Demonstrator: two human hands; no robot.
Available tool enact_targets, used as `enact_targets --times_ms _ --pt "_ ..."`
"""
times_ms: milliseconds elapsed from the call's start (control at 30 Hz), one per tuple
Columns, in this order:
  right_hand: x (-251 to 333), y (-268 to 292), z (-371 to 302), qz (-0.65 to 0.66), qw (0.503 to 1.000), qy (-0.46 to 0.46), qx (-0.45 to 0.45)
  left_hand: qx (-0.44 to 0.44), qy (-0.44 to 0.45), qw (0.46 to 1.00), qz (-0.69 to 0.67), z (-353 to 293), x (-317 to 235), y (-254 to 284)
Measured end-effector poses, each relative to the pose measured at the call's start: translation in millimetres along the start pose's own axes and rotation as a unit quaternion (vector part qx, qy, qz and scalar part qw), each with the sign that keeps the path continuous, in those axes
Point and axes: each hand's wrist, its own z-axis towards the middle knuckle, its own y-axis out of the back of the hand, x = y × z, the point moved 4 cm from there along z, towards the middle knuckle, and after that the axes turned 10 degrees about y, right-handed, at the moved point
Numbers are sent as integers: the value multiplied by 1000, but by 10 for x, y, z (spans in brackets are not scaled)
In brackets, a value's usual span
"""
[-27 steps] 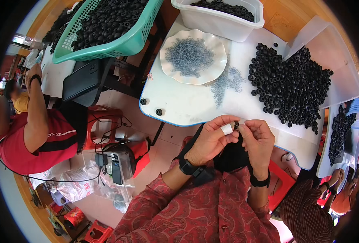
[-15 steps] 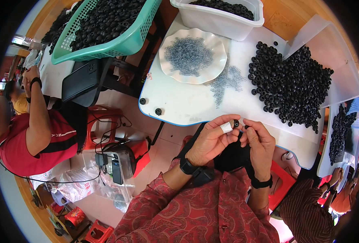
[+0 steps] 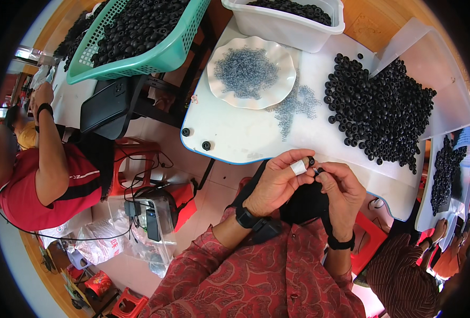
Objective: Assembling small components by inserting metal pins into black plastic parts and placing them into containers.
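Note:
My left hand (image 3: 280, 179), with white tape around one finger, pinches a round black part with a hole (image 3: 311, 160) at its fingertips. Close beside it, the fingers of my right hand (image 3: 342, 184) are pressed together on a small dark piece (image 3: 318, 170), too small to name. Both hands are just off the near edge of the white table (image 3: 235, 132). Beyond them lies a heap of similar black parts (image 3: 378, 106). A scalloped white plate (image 3: 219, 87) holds many tiny translucent bluish rings (image 3: 245, 71), and more of these are scattered beside it.
Two loose black parts (image 3: 207, 145) lie near the table's left edge. A clear plastic bin (image 3: 446, 79) lies tipped behind the heap. A white tub (image 3: 282, 29) and a green basket (image 3: 179, 45), both holding black parts, stand farther back. Co-workers sit left (image 3: 55, 169) and right (image 3: 404, 270).
My right hand has shifted slightly right, its fingertips a little lower against the small dark piece. My left hand has barely moved and keeps the black part. The left co-worker's arm has moved.

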Motion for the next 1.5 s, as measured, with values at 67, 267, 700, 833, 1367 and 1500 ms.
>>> enact_targets --times_ms 67,267,700,833,1367,1500 --pt "2 -15 3 2 1000 1 12 -3 -3 1000 15 -4 -10 -26" --pt "23 -58 20 -17 999 31 26 -25 -18 998 52 -14 -21 -31" --pt "6 -40 12 -18 999 -16 23 -35 -31 985 169 -17 -42 30" --pt "-51 13 50 28 997 -58 34 -20 -27 983 182 -14 -46 31" --pt "-199 77 -7 -31 998 -46 -38 6 -7 995 100 -15 -16 -28" --pt "-168 82 9 -59 998 -13 -9 8 4 994 113 -20 -10 -60"
